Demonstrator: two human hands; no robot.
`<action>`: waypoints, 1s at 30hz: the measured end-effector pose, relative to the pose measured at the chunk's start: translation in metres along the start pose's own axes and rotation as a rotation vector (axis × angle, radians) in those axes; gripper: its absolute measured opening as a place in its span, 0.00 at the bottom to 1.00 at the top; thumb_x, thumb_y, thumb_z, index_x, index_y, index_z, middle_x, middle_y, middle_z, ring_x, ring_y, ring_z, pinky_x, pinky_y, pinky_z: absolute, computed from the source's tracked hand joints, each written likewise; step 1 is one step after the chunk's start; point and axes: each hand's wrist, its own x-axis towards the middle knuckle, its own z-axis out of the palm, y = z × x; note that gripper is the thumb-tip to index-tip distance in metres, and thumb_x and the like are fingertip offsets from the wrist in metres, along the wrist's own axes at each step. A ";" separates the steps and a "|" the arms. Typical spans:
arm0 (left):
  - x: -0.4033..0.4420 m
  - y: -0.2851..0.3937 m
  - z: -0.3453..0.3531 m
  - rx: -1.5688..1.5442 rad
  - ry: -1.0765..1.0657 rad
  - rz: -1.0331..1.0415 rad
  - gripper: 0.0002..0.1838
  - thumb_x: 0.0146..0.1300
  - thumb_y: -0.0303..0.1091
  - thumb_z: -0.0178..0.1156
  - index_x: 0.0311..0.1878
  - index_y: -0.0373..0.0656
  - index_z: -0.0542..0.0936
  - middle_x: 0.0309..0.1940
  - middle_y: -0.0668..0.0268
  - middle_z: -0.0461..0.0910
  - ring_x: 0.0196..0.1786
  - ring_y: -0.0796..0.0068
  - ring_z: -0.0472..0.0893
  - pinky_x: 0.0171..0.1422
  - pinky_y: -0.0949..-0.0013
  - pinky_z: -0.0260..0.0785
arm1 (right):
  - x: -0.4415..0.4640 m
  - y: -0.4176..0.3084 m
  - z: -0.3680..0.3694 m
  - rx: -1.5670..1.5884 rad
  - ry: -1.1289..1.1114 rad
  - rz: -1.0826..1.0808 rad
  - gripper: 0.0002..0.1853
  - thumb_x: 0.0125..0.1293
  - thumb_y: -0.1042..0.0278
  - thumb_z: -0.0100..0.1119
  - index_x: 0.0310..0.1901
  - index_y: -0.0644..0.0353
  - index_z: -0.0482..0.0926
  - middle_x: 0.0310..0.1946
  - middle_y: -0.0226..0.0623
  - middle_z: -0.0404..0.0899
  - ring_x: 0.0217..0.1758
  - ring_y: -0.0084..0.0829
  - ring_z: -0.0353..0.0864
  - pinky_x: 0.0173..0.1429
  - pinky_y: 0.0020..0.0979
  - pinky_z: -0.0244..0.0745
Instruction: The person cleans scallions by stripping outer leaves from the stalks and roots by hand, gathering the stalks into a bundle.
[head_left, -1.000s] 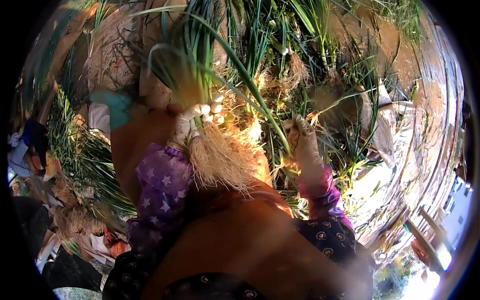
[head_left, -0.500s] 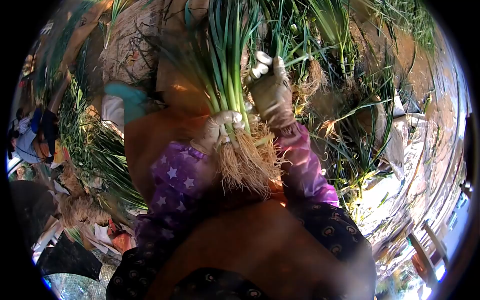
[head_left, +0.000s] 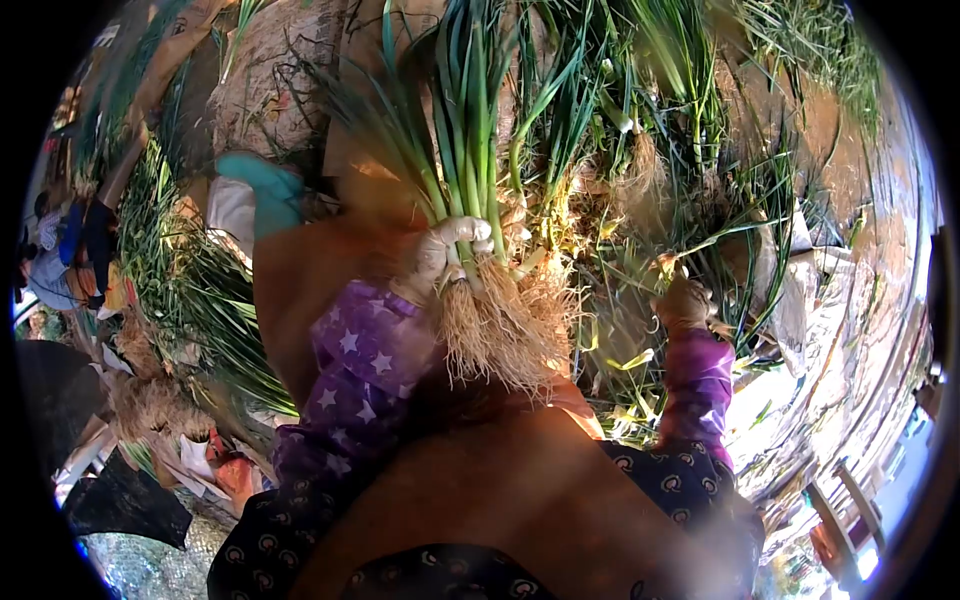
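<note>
My left hand [head_left: 445,255], in a pale glove, is closed round the lower stems of a bunch of spring onions [head_left: 465,150]. Their green leaves point away from me, and a thick mass of pale roots [head_left: 505,325] hangs toward my lap. Out to the right, my gloved right hand [head_left: 686,302] is low among loose spring onions, close to the root end of a single stalk [head_left: 715,235]. Its fingers look bent, but they are small and blurred, so whether they grip anything is unclear.
More spring onions [head_left: 690,90] lie in heaps ahead and to the right, with another pile [head_left: 215,310] on the left. A teal-covered foot [head_left: 265,190] shows at the upper left. Other people [head_left: 80,245] are at the far left. Peeled scraps [head_left: 630,365] litter the ground.
My right hand has moved away from beside the bunch, going right and toward me to the loose stalks. My left hand keeps its hold on the bunch.
</note>
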 end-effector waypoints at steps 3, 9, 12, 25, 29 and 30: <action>-0.003 -0.008 0.014 -0.159 0.012 -0.044 0.14 0.52 0.35 0.55 0.38 0.35 0.75 0.29 0.62 0.74 0.24 0.77 0.74 0.13 0.80 0.65 | -0.016 -0.108 -0.058 0.495 -0.322 0.160 0.29 0.55 0.48 0.52 0.54 0.59 0.67 0.48 0.46 0.72 0.49 0.39 0.73 0.54 0.35 0.66; -0.013 -0.001 0.025 -0.009 -0.086 -0.024 0.14 0.51 0.33 0.56 0.38 0.34 0.74 0.28 0.63 0.74 0.31 0.77 0.73 0.25 0.74 0.69 | 0.067 -0.228 -0.003 1.248 -0.338 -0.194 0.07 0.59 0.72 0.51 0.36 0.64 0.73 0.29 0.34 0.75 0.27 0.23 0.74 0.31 0.21 0.74; -0.001 -0.014 0.004 -0.047 -0.070 -0.096 0.16 0.50 0.33 0.56 0.42 0.35 0.73 0.28 0.64 0.73 0.32 0.75 0.73 0.39 0.64 0.73 | 0.066 -0.243 -0.004 1.535 -0.283 -0.046 0.04 0.58 0.75 0.51 0.30 0.65 0.74 0.21 0.32 0.74 0.21 0.21 0.70 0.26 0.19 0.70; 0.002 -0.013 -0.016 -0.212 -0.054 -0.043 0.20 0.54 0.33 0.50 0.48 0.31 0.68 0.28 0.65 0.71 0.31 0.76 0.73 0.34 0.59 0.72 | 0.047 -0.236 0.001 1.152 0.177 -0.353 0.06 0.59 0.66 0.55 0.30 0.58 0.78 0.23 0.34 0.77 0.24 0.18 0.75 0.27 0.23 0.75; -0.007 0.009 0.019 -0.258 -0.102 0.068 0.21 0.56 0.32 0.47 0.51 0.30 0.64 0.27 0.64 0.69 0.33 0.76 0.72 0.43 0.47 0.71 | 0.002 -0.224 -0.057 2.013 -0.256 0.119 0.04 0.58 0.69 0.54 0.30 0.57 0.74 0.25 0.30 0.74 0.33 0.23 0.75 0.34 0.29 0.78; -0.007 0.008 0.019 -0.288 -0.124 0.099 0.21 0.56 0.32 0.47 0.51 0.30 0.64 0.29 0.63 0.69 0.33 0.75 0.71 0.43 0.49 0.72 | -0.013 -0.216 -0.077 2.140 -0.320 0.419 0.03 0.59 0.68 0.52 0.31 0.57 0.74 0.23 0.29 0.73 0.31 0.23 0.75 0.33 0.29 0.77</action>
